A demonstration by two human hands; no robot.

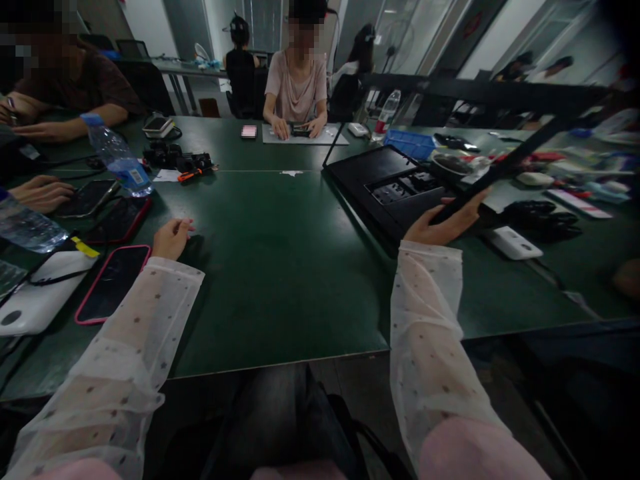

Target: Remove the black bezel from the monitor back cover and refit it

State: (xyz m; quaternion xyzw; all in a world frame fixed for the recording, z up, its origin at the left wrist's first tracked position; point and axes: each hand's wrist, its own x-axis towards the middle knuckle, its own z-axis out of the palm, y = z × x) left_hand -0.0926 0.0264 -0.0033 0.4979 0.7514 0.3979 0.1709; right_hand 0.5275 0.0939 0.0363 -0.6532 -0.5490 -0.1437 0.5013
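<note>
My right hand [443, 223] is closed around the near edge of a black folding frame [370, 187], a flat panel with a recessed, cut-out middle and thin bars rising to a long crossbar. The frame is tilted over the right side of the green table [280, 280]. My left hand [171, 239] rests at the left, its fingers loosely bent and somewhat apart, with nothing seen in them. Beside my left wrist lies a phone in a pink case [114, 283].
Left of me are a white power bank [45, 287], a red-edged phone [117, 220] and a water bottle [117, 157]. A blue basket [410, 143], a white device [513, 243] and black gear [543, 220] stand right. Across sits a person [297, 87]; another person's hand [43, 193] is at left.
</note>
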